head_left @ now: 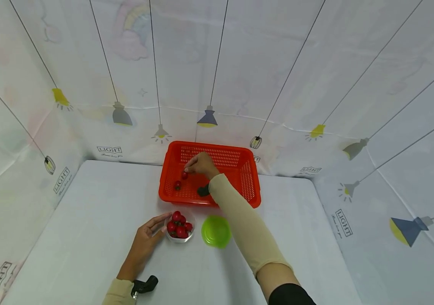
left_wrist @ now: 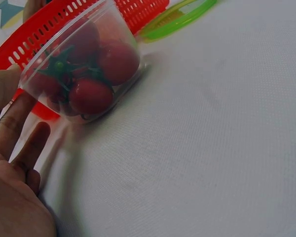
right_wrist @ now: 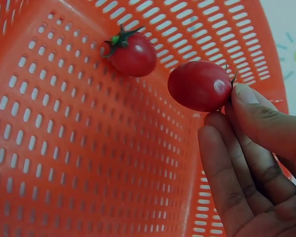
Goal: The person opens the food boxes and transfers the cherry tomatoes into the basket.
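My right hand [head_left: 203, 164] is inside the red basket, pinching a cherry tomato [right_wrist: 200, 86] at its stem end between thumb and fingertips. A second cherry tomato [right_wrist: 134, 53] with a green star-shaped stem lies on the basket floor. On the table in front of the basket stands a small clear plastic container [left_wrist: 133, 42], holding several red tomatoes [head_left: 181, 231] with green stems. My left hand [head_left: 147, 240] rests against the container's left side, its fingers loosely extended with fingertips at the wall and rim.
The red perforated basket [head_left: 255, 180] stands at the table's back edge. A round green lid [head_left: 216, 231] lies to the right of the container. White printed sheeting [head_left: 186, 76] with drawn lamps rises behind and beside the white table [head_left: 117, 199].
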The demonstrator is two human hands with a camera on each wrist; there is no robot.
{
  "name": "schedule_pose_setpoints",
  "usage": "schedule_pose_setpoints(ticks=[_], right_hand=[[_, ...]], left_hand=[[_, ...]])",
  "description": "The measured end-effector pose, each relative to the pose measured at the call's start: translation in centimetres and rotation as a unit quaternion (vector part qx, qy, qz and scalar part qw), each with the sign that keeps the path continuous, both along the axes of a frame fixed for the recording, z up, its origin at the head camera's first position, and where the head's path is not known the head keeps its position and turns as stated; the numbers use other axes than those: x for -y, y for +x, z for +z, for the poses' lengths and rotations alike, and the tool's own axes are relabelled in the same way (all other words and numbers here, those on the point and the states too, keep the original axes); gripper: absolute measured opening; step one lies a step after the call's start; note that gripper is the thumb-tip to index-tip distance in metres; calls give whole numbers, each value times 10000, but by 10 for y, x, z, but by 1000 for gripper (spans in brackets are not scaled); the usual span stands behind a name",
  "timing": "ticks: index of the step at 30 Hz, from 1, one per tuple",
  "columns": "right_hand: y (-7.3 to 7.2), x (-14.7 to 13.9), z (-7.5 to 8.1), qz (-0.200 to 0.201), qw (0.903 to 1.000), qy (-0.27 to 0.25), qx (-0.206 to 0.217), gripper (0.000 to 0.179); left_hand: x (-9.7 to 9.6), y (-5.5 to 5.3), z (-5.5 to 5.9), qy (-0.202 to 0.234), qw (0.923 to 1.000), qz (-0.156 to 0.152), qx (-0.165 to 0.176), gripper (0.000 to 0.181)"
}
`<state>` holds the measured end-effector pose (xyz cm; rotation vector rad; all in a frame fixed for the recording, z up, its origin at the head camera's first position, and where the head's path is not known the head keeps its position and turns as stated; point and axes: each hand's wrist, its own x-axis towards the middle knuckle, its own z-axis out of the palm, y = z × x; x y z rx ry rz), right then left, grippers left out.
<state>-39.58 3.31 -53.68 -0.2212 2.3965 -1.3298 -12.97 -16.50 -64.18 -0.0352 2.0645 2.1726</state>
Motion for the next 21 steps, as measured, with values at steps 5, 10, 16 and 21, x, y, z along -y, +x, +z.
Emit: schedule_pose_setpoints(ticks=[5,10,16,21], right_hand=[[0,10,-4,-28,9997,221,-54,7],[-3,17,-9,-104,9983,542,-196,5],[1,19,-15,-169,9971,612,-408,5],[4,22,-12,-169,9966,688,-414,6]], left_hand=[[1,0,0,76,10000,42,44,48],[1,0,1,69,9999,37,83,47],[0,0,-2,144,9999,6,21,47],[1,-1,-2,201,9998,10,-29,48]])
